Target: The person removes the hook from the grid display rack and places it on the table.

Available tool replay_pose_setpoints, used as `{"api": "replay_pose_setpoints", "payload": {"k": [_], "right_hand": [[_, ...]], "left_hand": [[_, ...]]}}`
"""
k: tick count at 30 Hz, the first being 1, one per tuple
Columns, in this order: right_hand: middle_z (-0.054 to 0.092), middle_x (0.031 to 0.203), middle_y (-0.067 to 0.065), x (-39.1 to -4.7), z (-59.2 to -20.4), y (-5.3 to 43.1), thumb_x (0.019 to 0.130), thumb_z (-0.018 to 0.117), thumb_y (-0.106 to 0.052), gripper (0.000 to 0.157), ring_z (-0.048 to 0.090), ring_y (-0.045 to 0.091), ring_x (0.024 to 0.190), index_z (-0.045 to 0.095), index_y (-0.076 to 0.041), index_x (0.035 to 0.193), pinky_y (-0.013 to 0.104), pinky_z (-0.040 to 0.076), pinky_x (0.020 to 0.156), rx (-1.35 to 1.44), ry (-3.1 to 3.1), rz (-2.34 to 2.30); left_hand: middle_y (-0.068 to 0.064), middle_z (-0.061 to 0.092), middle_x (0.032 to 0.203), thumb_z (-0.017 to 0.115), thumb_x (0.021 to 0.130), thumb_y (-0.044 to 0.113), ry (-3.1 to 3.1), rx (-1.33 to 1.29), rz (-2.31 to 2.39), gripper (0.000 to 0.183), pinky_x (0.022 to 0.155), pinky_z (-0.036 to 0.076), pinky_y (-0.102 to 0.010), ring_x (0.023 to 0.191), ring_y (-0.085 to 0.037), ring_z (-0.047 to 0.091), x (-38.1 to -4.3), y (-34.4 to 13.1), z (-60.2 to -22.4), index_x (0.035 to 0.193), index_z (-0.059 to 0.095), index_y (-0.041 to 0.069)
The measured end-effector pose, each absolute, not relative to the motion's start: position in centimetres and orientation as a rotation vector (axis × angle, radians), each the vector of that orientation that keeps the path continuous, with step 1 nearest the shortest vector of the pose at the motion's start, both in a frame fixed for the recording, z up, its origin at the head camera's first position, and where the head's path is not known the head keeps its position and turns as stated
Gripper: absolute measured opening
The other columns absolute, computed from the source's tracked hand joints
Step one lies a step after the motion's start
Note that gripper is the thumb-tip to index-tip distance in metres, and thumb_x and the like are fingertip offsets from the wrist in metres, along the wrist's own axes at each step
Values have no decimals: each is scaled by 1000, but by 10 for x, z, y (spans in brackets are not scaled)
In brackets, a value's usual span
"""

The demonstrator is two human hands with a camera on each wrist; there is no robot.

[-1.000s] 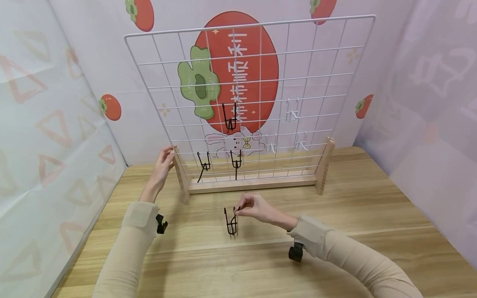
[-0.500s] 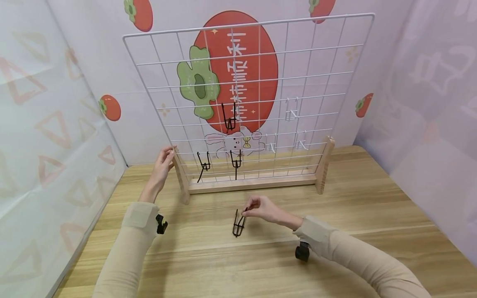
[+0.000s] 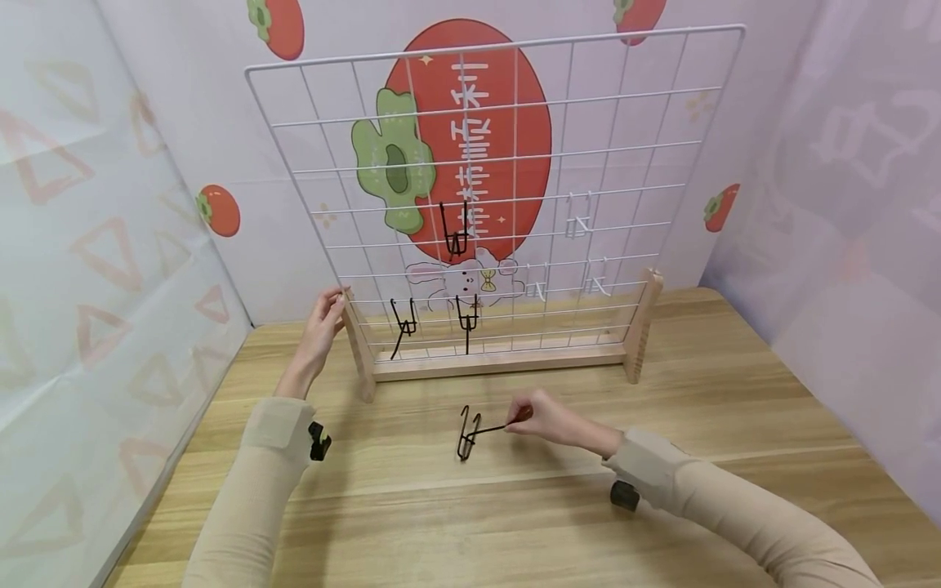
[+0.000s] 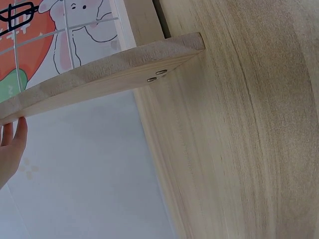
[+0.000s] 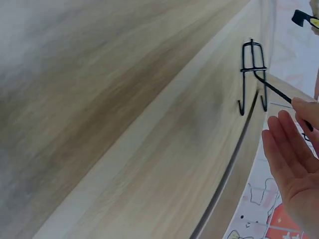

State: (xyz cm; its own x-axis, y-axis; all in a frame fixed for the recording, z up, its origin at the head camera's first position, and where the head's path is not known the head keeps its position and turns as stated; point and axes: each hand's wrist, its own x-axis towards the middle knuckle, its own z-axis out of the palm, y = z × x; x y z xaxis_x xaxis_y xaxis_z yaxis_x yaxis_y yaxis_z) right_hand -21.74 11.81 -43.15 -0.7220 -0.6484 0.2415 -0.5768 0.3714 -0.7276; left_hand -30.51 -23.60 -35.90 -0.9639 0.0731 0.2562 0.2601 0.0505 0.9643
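A white wire grid panel (image 3: pixel 559 155) stands in a wooden base with two side posts. My left hand (image 3: pixel 316 331) rests at the top of the left wooden post (image 3: pixel 359 347); in the left wrist view its straight fingers (image 4: pixel 19 137) touch the post's outer side, with the thumb out of sight. My right hand (image 3: pixel 550 418) pinches the long prong of a black wire display hook (image 3: pixel 467 439), held in front of the base. In the right wrist view, the two bent ends of this hook (image 5: pixel 253 69) point towards the grid, and the other fingers are extended.
Several black hooks (image 3: pixel 467 314) hang on the grid's left and middle part. On its right side hang several white hooks (image 3: pixel 579 224). The wooden tabletop (image 3: pixel 412 523) lies in front, and printed cloth walls (image 3: pixel 95 245) surround it.
My right hand has moved to the right. The black hook has turned, so its prong points right into the fingers. My left hand has stayed at the post.
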Motion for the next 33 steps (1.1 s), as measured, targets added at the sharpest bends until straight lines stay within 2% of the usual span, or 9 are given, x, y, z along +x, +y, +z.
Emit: {"api": "replay_pose_setpoints", "payload": {"k": [6,9,12,14,20,24,33], "right_hand": [[62,71,1,-219,-437,123,74,68,-1,5,56,5,65,64,-4,74,16,46,58,-1262,2693,-980],[62,72,1,-221,-440,123,74,67,0,5,55,5,65,64,-4,74,16,46,58,-1264,2711,-922],[61,72,2,-224,-442,123,74,67,0,5,55,6,66,64,-4,74,16,46,58,-1260,2720,-890],[61,72,2,-226,-443,123,74,66,1,6,55,7,66,63,-4,74,16,46,58,-1262,2722,-878],[62,72,4,-228,-443,122,74,66,1,5,57,9,67,63,-2,75,16,47,60,-1299,2719,-854],[62,74,7,-229,-439,120,74,64,3,4,59,14,71,63,0,77,19,49,63,-1329,2704,-904],[63,77,8,-230,-417,111,76,64,1,4,60,16,74,61,1,79,24,50,67,-1409,2702,-995]], "left_hand": [[-13,34,123,31,97,15,-2189,-332,-2038,27,104,19,-48,104,-11,39,-299,-232,-351,122,37,7],[-15,33,123,30,97,14,-2195,-340,-2031,30,104,18,-48,109,-18,38,-294,-229,-346,124,34,2],[-14,33,123,30,97,15,-2205,-344,-2031,34,104,18,-48,116,-32,30,-291,-227,-343,127,29,-2],[-12,33,123,30,97,15,-2211,-347,-2032,36,104,18,-48,118,-36,27,-290,-226,-342,128,27,-3],[-7,35,119,31,97,16,-2221,-332,-2025,37,104,19,-48,117,-33,29,-290,-226,-342,129,27,-3],[-8,35,119,31,97,15,-2220,-325,-2026,38,104,19,-48,116,-30,31,-291,-227,-344,129,26,-4],[-2,37,115,31,97,15,-2207,-330,-2032,36,104,18,-47,111,-23,35,-292,-229,-345,129,28,-3]]}}
